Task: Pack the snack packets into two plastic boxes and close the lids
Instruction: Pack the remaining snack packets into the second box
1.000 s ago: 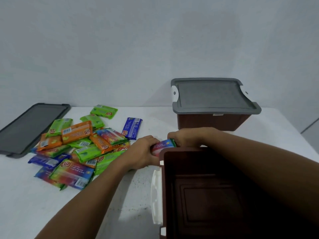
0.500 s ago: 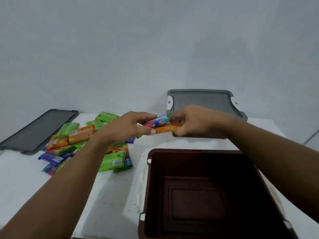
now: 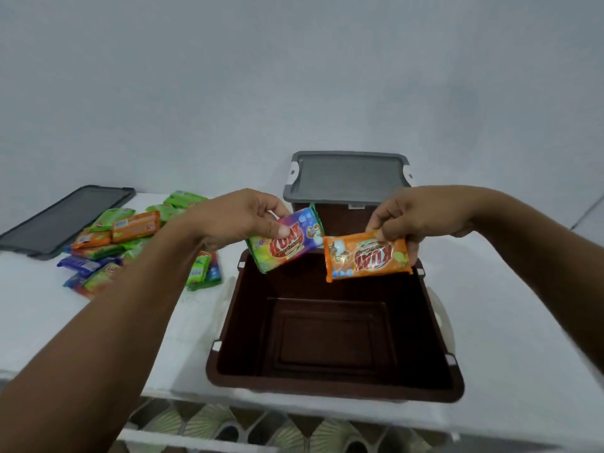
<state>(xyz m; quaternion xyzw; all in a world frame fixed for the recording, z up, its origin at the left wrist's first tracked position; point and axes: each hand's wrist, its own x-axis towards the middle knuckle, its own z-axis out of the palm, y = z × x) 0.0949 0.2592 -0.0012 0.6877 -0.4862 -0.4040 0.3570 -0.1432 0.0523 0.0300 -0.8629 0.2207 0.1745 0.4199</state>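
An open brown plastic box point(image 3: 438, 325) stands in front of me, with nothing visible inside. Above its far edge my left hand point(image 3: 242, 217) pinches a rainbow-coloured snack packet point(image 3: 291, 240) by its upper corner. My right hand point(image 3: 415, 214) pinches an orange snack packet point(image 3: 366, 256) by its top edge, beside the first packet. Behind them a second brown box point(image 3: 336, 217) wears a grey lid point(image 3: 349, 178). A heap of green, orange and blue packets point(image 3: 130, 240) lies on the table to the left.
A loose grey lid point(image 3: 62, 220) lies flat at the far left of the white table point(image 3: 65, 322). The table's front edge runs just below the open box, with patterned floor tiles point(image 3: 261, 429) beneath. A plain wall rises behind.
Both hands have lifted off the table and drawn apart, each now with its own packet above the open box. My view has tilted down, showing more of the box.
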